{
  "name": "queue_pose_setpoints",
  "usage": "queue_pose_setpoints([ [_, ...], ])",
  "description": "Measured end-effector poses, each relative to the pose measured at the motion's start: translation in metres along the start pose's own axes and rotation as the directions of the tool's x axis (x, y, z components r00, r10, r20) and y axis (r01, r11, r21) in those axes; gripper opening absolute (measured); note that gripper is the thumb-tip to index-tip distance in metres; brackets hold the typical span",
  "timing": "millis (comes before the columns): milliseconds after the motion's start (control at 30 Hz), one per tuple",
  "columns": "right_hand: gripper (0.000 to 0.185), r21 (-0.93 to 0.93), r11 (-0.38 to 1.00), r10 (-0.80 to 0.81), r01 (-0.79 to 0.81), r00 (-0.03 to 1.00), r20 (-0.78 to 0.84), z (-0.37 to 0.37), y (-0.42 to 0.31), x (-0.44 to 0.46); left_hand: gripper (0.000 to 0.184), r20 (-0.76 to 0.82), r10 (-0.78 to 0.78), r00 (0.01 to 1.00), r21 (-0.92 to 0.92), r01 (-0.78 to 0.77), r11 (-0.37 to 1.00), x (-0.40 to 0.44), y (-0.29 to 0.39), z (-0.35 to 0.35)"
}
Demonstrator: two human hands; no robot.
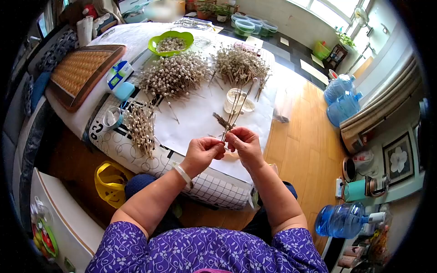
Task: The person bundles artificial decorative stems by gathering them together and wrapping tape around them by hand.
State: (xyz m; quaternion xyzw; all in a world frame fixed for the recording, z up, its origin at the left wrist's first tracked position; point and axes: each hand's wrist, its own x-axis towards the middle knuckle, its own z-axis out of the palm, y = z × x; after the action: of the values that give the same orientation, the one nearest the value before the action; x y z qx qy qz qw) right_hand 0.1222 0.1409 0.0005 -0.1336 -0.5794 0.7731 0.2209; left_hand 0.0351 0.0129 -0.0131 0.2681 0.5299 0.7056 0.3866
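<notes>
purple patterned cloth of your shirt [200,250] lies nearest, with your 2 bare forearms reaching forward from its sleeves. your left hand [205,154], a pale bangle [183,175] at its wrist, has thumb and fingertips pinched on the lower ends of a few dry stems [240,103], and your right hand [245,144] pinches the same stems just beside it, the 2 sets of fingertips nearly meeting. the stems slant up and away from you, over the near side of the table, their upper ends near a heap. just past your fingers is a small clump of short dark twigs [223,121], and behind the stems sits a round, pale container [231,101]. all this is over a white sheet [182,132]. farther out you have 2 large heaps of round-headed stems, the left heap [175,75] and the right heap [241,66], with a smaller bunch [142,129] to your left. a green bowl [168,53] of pale heads stands behind the left heap. down on the floor to your left is a yellow bag [109,186]; blue water bottles [342,109] stand off to your right.
</notes>
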Motion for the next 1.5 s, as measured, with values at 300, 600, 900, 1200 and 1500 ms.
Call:
queue_pose_setpoints([
  [300, 0.013, -0.078, 0.996, 0.053, -0.048, 0.996, 0.069, -0.004, 0.001, -0.001, 0.010, 0.020, 0.049, 0.999, 0.080, -0.051, 0.995, -0.004, 0.001, 0.002],
  [600, 0.009, -0.095, 0.994, 0.060, -0.048, 0.990, 0.127, -0.006, 0.000, -0.001, 0.014, 0.076, 0.033, 0.997, 0.091, -0.039, 0.995, -0.002, -0.003, -0.003],
  [900, 0.008, -0.044, 0.999, -0.031, 0.033, 0.999, 0.037, 0.004, 0.007, -0.003, 0.014, 0.079, -0.086, 0.993, -0.066, 0.091, 0.994, -0.004, 0.008, -0.003],
  [1200, 0.014, -0.556, 0.830, -0.018, 0.034, 0.999, 0.035, -0.035, 0.004, 0.029, 0.014, -0.044, -0.015, 0.999, -0.073, 0.012, 0.997, -0.002, 0.011, -0.013],
  [1500, 0.013, -0.994, 0.113, -0.477, -0.007, 0.877, -0.060, -0.058, 0.003, 0.060, 0.013, -0.152, 0.031, 0.988, -0.060, -0.041, 0.997, -0.005, 0.028, -0.021],
])
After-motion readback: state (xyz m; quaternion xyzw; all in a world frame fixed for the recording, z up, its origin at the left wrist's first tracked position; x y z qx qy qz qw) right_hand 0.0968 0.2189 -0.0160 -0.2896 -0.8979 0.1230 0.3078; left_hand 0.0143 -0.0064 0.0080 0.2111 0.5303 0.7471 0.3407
